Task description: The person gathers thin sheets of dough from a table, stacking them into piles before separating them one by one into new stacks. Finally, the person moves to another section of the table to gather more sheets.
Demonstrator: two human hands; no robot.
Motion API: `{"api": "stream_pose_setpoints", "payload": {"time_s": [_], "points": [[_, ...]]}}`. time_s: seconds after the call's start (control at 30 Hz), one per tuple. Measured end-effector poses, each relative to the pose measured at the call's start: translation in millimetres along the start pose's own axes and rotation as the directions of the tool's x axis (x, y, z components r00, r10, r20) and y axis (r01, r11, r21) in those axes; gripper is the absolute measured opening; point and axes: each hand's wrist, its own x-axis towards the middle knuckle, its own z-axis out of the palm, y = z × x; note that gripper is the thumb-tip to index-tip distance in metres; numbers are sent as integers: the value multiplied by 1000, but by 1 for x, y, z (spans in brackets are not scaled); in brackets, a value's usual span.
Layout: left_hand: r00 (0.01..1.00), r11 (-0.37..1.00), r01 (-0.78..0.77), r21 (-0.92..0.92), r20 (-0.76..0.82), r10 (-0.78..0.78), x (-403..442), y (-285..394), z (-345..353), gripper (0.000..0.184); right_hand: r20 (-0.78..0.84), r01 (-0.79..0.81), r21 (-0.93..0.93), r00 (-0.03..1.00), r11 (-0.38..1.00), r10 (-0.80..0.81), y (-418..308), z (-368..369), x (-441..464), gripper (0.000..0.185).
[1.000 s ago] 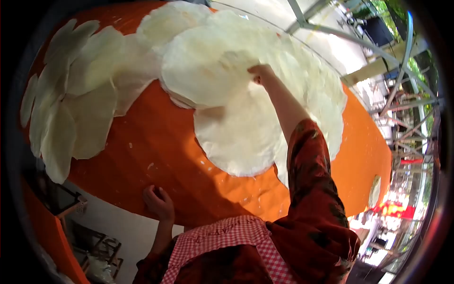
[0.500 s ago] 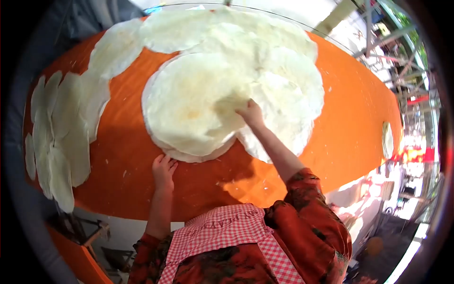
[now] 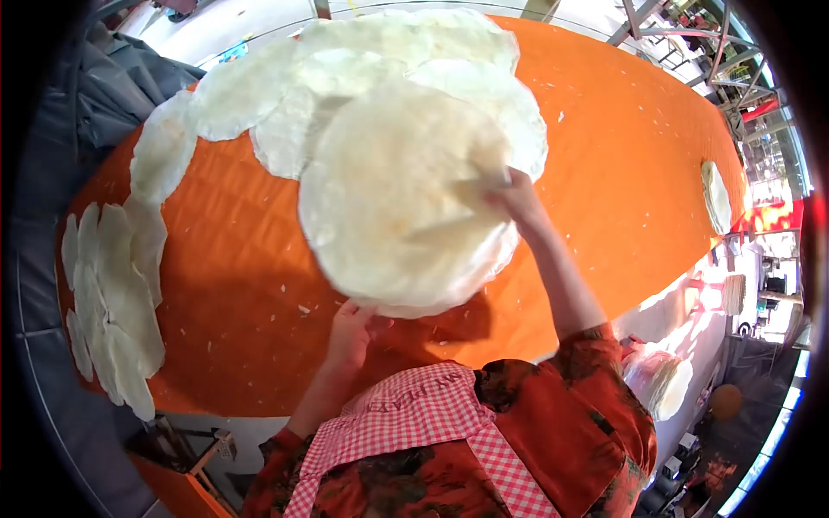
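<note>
A stack of large, round, pale flat sheets (image 3: pixel 397 198) is held over the orange table (image 3: pixel 233 337). My left hand (image 3: pixel 352 335) pinches its near lower edge, fingertips partly under the rim. At the stack's right edge, my right hand (image 3: pixel 518 197) is closed on the sheets, slightly blurred, with its shadow falling across the top one. Behind the stack, more pale sheets (image 3: pixel 371 43) overlap along the table's far side. Some of them are covered by the held stack.
At the table's left end lies an overlapping group of sheets (image 3: pixel 112 302). A small folded pile (image 3: pixel 715 197) sits near the right end. Beyond the right edge are more stacked sheets (image 3: pixel 669 386). Dark grey tarpaulin (image 3: pixel 121 86) hangs at the upper left.
Both hands have moved right in view with the stack, which now looks raised and shifted right. The left hand has gone from resting near the table edge to gripping the stack's rim.
</note>
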Motion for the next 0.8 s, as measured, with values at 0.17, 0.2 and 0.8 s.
{"api": "stream_pose_setpoints", "payload": {"time_s": [0.17,0.2,0.8], "points": [[940,967,-112,229,-290,178,36,-1,24,38,-261,22,-616,937,787,-230,115,-84,20,35],[950,966,-118,231,-257,178,41,3,24,42,-339,-38,-365,936,930,-94,111,-77,19,38],[427,52,-582,812,250,869,109,48,3,29,-388,-112,-112,920,987,61,61,-312,-73,34]]}}
